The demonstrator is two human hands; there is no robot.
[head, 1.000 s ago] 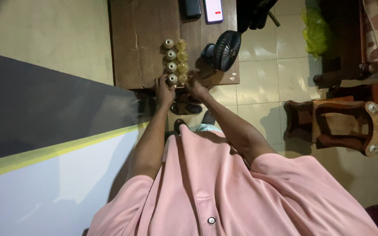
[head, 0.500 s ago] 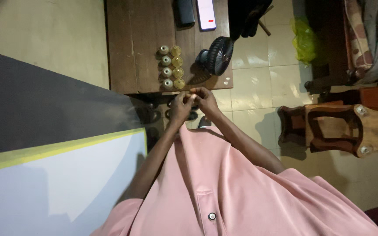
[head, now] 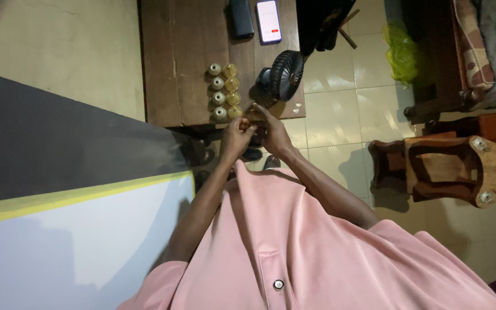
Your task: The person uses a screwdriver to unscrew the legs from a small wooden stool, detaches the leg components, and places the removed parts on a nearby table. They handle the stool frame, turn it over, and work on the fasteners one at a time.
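A person in a pink polo shirt (head: 317, 252) works at the near edge of a dark wooden table (head: 167, 63), seen from above. Both hands meet just off that edge: the left hand (head: 235, 136) and right hand (head: 272, 133) are drawn close together, fingers curled narrowly around a small brownish piece (head: 255, 116) pinched between them. What the piece is cannot be told; it is too small and dim, and most of it is hidden by the fingers. It sits above the table's edge, just beside the nearest spool.

The spools (head: 224, 92) stand on the table in two neat columns of four, pale grey ones on the left, yellowish ones on the right, each short, round and upright, touching or nearly touching its neighbours. Lined up that way, they stay within easy reach of the hands.

Near them on the right a small black fan (head: 285, 73) with a round wire grille stands. At the table's far end lie a dark slab-shaped device (head: 241, 18) and a phone (head: 268, 20) with a lit screen, well apart from the work.

The floor is glossy cream tile (head: 340, 115). A carved wooden stool (head: 449, 169) rests to the right.
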